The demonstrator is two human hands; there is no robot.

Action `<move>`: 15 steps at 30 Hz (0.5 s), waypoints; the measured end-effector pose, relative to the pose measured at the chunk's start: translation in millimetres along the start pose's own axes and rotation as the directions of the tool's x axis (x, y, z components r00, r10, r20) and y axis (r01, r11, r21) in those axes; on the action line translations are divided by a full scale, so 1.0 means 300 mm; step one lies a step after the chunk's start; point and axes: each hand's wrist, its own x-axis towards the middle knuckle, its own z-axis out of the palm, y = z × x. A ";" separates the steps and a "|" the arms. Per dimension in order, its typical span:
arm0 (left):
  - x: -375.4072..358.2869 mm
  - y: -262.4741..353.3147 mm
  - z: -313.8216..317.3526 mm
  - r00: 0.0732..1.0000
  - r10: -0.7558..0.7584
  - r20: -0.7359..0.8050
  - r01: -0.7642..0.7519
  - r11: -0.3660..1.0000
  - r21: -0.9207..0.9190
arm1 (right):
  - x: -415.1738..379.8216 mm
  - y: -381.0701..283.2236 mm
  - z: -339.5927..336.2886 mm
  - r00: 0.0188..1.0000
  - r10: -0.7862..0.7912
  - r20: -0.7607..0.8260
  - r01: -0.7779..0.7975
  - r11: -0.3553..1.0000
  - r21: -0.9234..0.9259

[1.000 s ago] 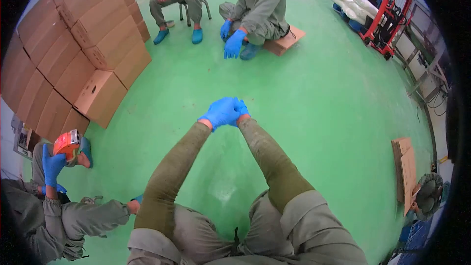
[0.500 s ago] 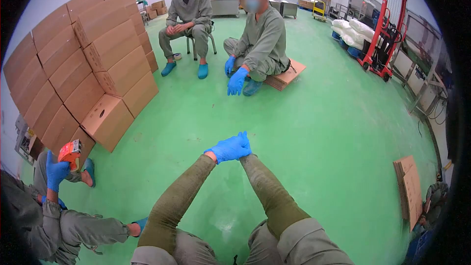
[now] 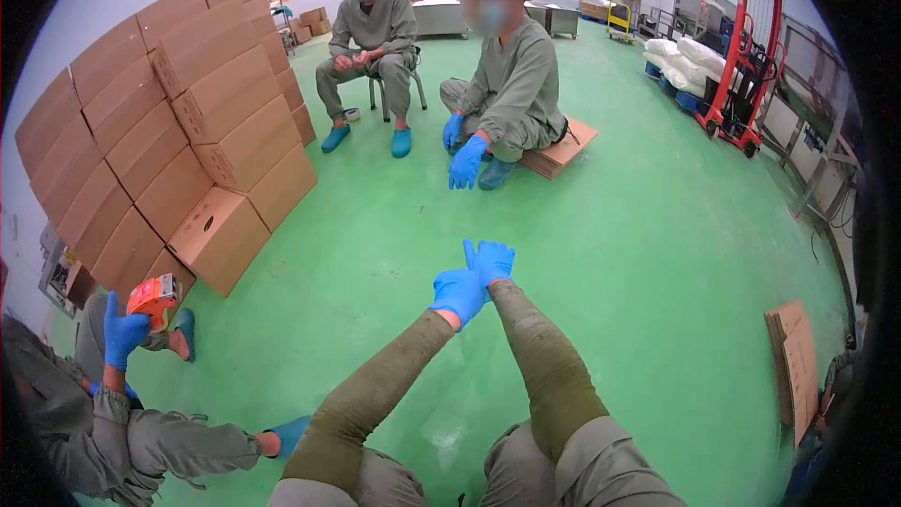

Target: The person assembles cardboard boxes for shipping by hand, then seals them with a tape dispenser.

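My two blue-gloved hands meet in front of me above the green floor [image 3: 619, 272]. My left hand [image 3: 457, 294] is closed, its fingers pressed against the right hand near the wrist. Touching it from the right, my right hand [image 3: 492, 262] has its fingers curled, and a digit sticks up at its left side. I see no object between them. At the lower left, a co-worker's gloved hand [image 3: 125, 332] holds an orange tape dispenser [image 3: 153, 299].
Stacked cartons [image 3: 178, 131] stand at left. One person [image 3: 374, 38] sits on a stool; another [image 3: 511, 84] sits low on flat cardboard [image 3: 561, 150]. A red lifter [image 3: 746, 56] is at back right, with folded cardboard [image 3: 796, 366] below it at the right edge.
My hands have shifted right in view. The right hand, mostly hidden behind the left before, now shows beside it. The surroundings have shifted slightly right too.
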 end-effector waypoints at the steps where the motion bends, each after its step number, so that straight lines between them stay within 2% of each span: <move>1: -0.008 0.013 -0.011 0.996 -0.002 0.095 0.005 1.000 -0.029 | -0.003 0.008 0.001 0.998 0.044 0.046 -0.046 0.998 0.043; 4: -0.005 0.029 0.012 0.992 0.125 -0.036 -0.129 0.977 -0.169 | -0.014 0.052 0.061 0.982 0.098 0.164 -0.117 0.987 0.114; 5: -0.011 0.047 -0.020 0.998 0.057 -0.011 -0.058 0.995 -0.083 | -0.008 0.076 0.110 0.982 0.043 0.183 -0.064 0.991 0.115; 7: 0.018 0.031 -0.043 0.995 0.073 -0.068 -0.070 0.996 0.046 | 0.009 0.095 0.145 0.984 -0.022 0.174 -0.001 0.992 0.126; 8: 0.019 0.006 -0.022 0.978 0.154 -0.144 -0.142 0.986 0.089 | 0.010 0.075 0.157 0.989 -0.033 0.146 0.014 0.991 0.131; 10: 0.024 -0.009 -0.021 0.958 0.138 -0.252 -0.117 0.988 0.097 | 0.137 0.082 0.344 0.985 -0.136 0.111 0.132 0.990 0.044; 11: 0.029 -0.016 -0.026 0.940 0.131 -0.315 -0.102 0.989 0.108 | 0.120 0.058 0.338 0.983 -0.157 0.093 0.155 0.988 0.026; 14: 0.018 -0.045 -0.006 0.924 0.190 -0.333 -0.161 0.981 0.112 | 0.029 -0.053 0.354 0.974 -0.223 0.038 0.224 0.973 -0.056; 15: 0.021 -0.054 0.009 0.931 0.212 -0.297 -0.169 0.972 0.166 | -0.009 -0.083 0.349 0.972 -0.236 0.023 0.237 0.968 -0.086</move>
